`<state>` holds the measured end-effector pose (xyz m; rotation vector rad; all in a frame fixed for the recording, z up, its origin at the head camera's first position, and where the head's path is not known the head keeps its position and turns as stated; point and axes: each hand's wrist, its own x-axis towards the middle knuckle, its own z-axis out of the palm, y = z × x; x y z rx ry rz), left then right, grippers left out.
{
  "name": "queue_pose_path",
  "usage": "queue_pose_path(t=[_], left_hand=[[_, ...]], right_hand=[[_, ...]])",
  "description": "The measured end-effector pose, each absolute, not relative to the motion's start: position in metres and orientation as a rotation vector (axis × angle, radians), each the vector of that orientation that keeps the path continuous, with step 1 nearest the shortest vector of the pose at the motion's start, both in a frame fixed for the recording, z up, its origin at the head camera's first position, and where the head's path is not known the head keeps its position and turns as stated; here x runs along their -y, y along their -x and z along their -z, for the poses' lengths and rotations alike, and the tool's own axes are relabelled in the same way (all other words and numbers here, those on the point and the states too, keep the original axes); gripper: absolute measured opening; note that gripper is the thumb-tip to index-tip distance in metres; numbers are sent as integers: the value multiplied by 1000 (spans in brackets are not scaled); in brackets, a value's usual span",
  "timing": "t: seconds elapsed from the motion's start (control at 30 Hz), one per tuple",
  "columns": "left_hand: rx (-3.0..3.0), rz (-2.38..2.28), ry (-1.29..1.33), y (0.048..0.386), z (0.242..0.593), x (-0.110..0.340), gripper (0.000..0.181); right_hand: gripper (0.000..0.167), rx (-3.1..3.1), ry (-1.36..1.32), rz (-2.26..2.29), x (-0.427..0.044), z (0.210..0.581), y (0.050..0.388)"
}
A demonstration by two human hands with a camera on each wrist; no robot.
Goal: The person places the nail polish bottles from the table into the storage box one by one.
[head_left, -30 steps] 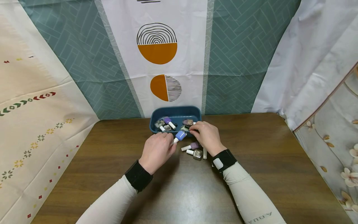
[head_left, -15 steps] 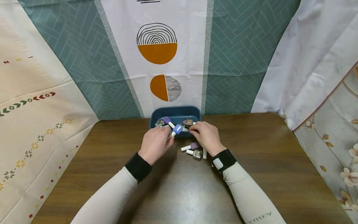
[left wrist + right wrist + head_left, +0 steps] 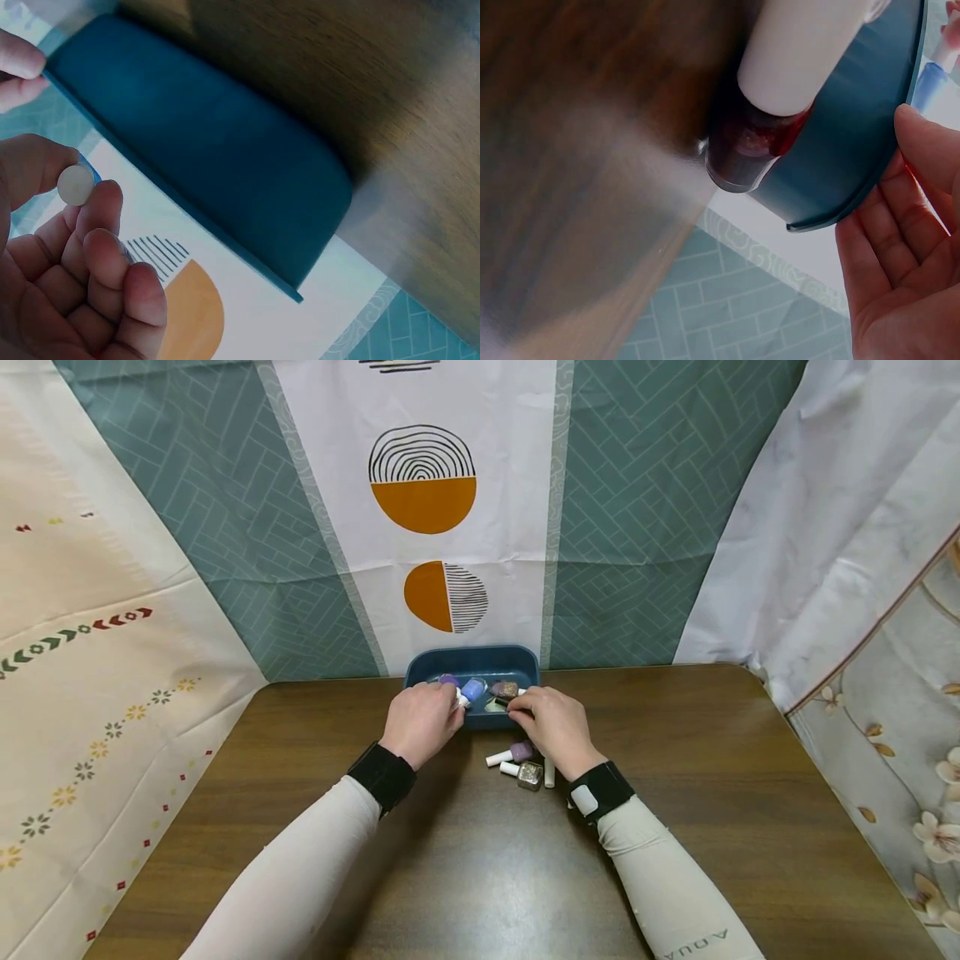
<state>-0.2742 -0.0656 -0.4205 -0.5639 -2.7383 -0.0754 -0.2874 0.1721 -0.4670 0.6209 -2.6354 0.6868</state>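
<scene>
My left hand (image 3: 423, 718) is above the left front part of a dark blue plastic bin (image 3: 487, 722). It pinches the white cap (image 3: 76, 184) of a blue nail polish bottle (image 3: 474, 689), whose body is over the inside of the bin. At the bin's front right, my right hand (image 3: 555, 722) pinches the rim between thumb and fingers. Inside the bin lie several nail polish bottles, among them a brown glittery one (image 3: 505, 689); my left hand hides some of them.
On the wooden table (image 3: 480, 877) before the bin lie a mauve nail polish bottle (image 3: 521, 751), a glitter nail polish bottle (image 3: 530, 775) and another with a white cap (image 3: 550, 774), partly under my right hand. A patterned curtain (image 3: 630, 527) hangs behind.
My left hand has moved forward with the blue nail polish bottle, from the bin's front edge to over its inside. The right hand has stayed at the rim.
</scene>
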Motion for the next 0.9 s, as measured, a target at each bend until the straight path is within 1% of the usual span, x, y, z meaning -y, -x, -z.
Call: queue_pose_path(t=[0.27,0.67,0.9], left_hand=[[2808,65,526,287,426,63,18],[2793,83,534,303,428,56,23],[2844,29,508,313,430,50,22]], right_hand=[[6,2640,-625,-700,-171,468,287],[6,2637,-626,-688,-172,467,287],[6,2627,-628,-687,-172,467,288]])
